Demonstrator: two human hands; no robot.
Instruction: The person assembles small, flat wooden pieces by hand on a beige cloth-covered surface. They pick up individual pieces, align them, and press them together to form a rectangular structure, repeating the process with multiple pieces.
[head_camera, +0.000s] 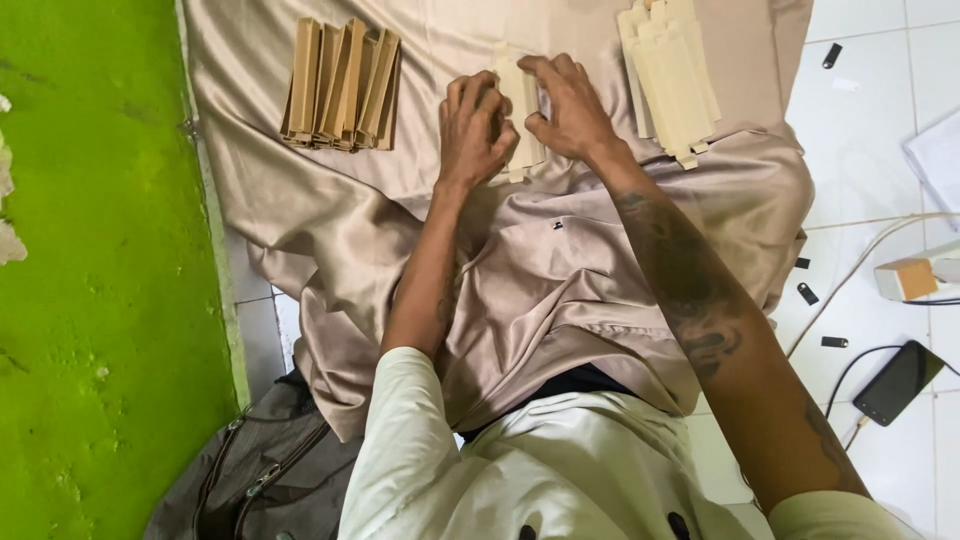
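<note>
A flat cream cardboard piece (520, 110) lies on the beige satin cloth (560, 260) spread over the floor. My left hand (474, 130) presses down on its left side with curled fingers. My right hand (567, 108) grips its right edge. Both hands hide most of the piece. A pile of flat cream cardboard pieces (670, 75) lies just right of my right hand. A row of folded brown cardboard pieces (342, 85) stands on the cloth to the left of my left hand.
A bright green wall (100, 270) runs along the left. A grey bag (250, 470) lies near my body at lower left. On the white tiles at right are a black phone (897, 380) with cables, a small box (915, 278) and small black clips (806, 293).
</note>
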